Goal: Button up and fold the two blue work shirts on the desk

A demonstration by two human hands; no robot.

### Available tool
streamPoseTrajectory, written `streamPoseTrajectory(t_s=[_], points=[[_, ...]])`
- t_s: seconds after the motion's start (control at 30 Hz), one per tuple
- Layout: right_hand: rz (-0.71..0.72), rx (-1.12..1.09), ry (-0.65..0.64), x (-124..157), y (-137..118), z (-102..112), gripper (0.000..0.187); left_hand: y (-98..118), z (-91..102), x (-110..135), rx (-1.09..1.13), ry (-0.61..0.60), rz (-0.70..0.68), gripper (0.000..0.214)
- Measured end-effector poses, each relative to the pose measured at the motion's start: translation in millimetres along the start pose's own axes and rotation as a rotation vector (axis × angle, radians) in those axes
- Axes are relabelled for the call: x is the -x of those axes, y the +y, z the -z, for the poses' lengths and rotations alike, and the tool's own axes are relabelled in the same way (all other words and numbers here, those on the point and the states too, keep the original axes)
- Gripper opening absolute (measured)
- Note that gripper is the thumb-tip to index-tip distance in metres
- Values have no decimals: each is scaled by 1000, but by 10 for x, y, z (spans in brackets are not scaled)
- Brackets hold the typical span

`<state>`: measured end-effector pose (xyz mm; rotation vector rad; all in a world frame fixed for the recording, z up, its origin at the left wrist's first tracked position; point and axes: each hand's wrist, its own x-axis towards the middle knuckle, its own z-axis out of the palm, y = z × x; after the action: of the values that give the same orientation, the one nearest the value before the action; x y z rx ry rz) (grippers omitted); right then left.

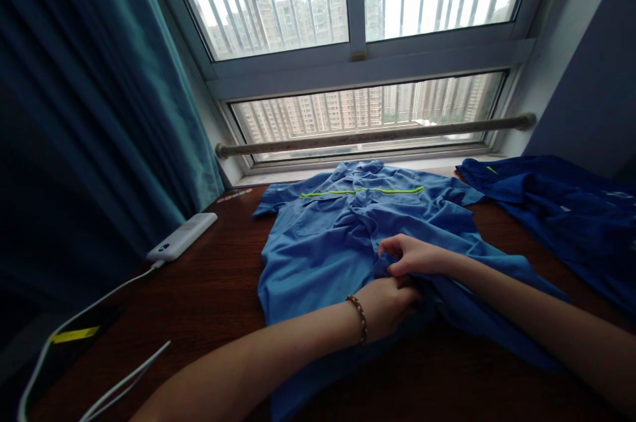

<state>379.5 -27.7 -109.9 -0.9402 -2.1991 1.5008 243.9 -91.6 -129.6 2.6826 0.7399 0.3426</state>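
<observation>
A blue short-sleeved shirt (318,243) with a yellow-green stripe across the chest lies spread on the dark wooden table (223,289), its collar toward the window. My right hand (410,255) pinches the shirt's front edge near the middle, fingers curled round a fold of cloth. Just below it, my left hand (390,306), with a braided bracelet at the wrist, is closed at the same front edge. Its fingertips are tucked under the cloth and partly hidden. The lower front of the shirt is lifted and creased around both hands.
A darker blue garment (566,210) lies at the right. To the left are a white power bank (183,236) with a white cable (99,303), and a dark item with a yellow strip (75,335). Behind stand a curtain (124,91) and a window with a rail (377,136).
</observation>
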Motion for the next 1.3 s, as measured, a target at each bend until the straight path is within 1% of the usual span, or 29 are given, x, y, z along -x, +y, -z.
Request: streamPoseTrajectory(t_s=[0.07, 0.2, 0.27, 0.33, 0.37, 0.4, 0.43, 0.47, 0.53, 0.57, 0.6, 0.63, 0.7, 0.77, 0.83, 0.93, 1.0, 1.07, 1.17, 1.3], points=[[-8, 37, 5, 12, -12, -2, 19, 39, 9, 6, -68, -23, -3, 18], [-27, 46, -8, 2, 36, -13, 16, 144, 47, 37, -323, -75, 3, 16], [-37, 56, -8, -6, 60, -6, 15, 182, 112, 56, -421, -102, -10, 15], [-23, 89, 9, -3, 56, 18, 13, 189, 227, 69, -449, -135, -36, 12], [1, 113, 36, 3, 40, 36, 12, 177, 301, 73, -430, -132, -29, 10], [27, 133, 73, 12, 17, 56, 12, 155, 379, 73, -388, -97, 3, 8], [50, 131, 118, 23, -12, 75, 12, 121, 456, 71, -329, -26, 56, 9], [57, 88, 162, 35, -43, 90, 12, 75, 525, 65, -259, 74, 125, 10], [27, -110, 219, 55, -102, 103, 15, -42, 619, 46, -111, 308, 265, 9], [0, -232, 231, 62, -124, 99, 18, -110, 637, 35, -37, 405, 317, 8], [-21, -341, 238, 66, -140, 89, 21, -178, 635, 24, 39, 476, 357, 7], [-32, -425, 249, 66, -148, 75, 24, -244, 617, 15, 116, 518, 387, 8], [-47, -512, 292, 56, -139, 49, 27, -352, 551, 2, 254, 546, 422, 10], [-85, -565, 365, 36, -103, 39, 27, -413, 483, -3, 353, 546, 420, 12], [-126, -620, 421, 16, -55, 52, 26, -425, 442, -5, 423, 534, 386, 14], [-140, -663, 455, 3, -9, 80, 25, -390, 433, -6, 486, 495, 339, 16], [-121, -621, 462, 8, -22, 81, 26, -365, 438, -8, 486, 477, 335, 17], [-68, -515, 483, 23, -70, 66, 25, -355, 434, -10, 466, 478, 341, 18], [16, -347, 476, 49, -155, 43, 23, -356, 420, -6, 457, 535, 364, 22], [43, -269, 436, 68, -202, 37, 22, -346, 424, 10, 437, 606, 349, 28]])
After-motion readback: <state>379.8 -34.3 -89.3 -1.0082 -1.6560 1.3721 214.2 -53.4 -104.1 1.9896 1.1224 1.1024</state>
